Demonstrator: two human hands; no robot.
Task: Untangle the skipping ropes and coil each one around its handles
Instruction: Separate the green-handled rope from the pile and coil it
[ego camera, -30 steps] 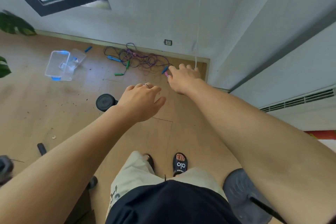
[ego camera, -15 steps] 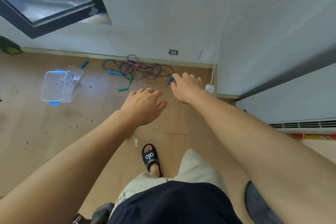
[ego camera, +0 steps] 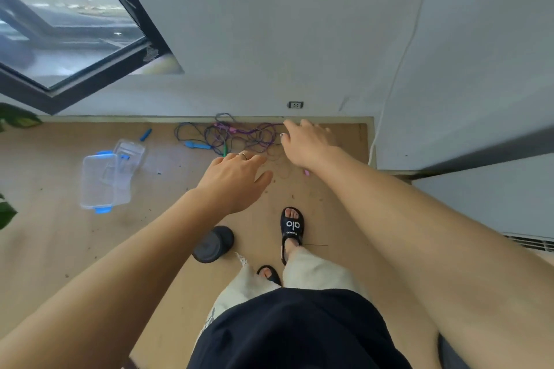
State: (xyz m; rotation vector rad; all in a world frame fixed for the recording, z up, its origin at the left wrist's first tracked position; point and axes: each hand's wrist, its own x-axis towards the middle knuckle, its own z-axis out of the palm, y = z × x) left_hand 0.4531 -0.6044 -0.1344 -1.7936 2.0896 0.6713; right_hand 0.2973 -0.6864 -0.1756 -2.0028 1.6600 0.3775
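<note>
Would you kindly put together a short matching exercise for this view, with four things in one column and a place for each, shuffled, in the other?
Things:
1. tangled skipping ropes
2. clear plastic box
3. dark round disc
4. wall socket

Places:
A. on the floor just left of the sandalled foot
B. on the white wall above the skirting
C. on the floor against the wall, just ahead of both hands
D. on the floor to the left, lid lying beside it

Pairs: 1-C, 2-D, 3-A, 4-B
</note>
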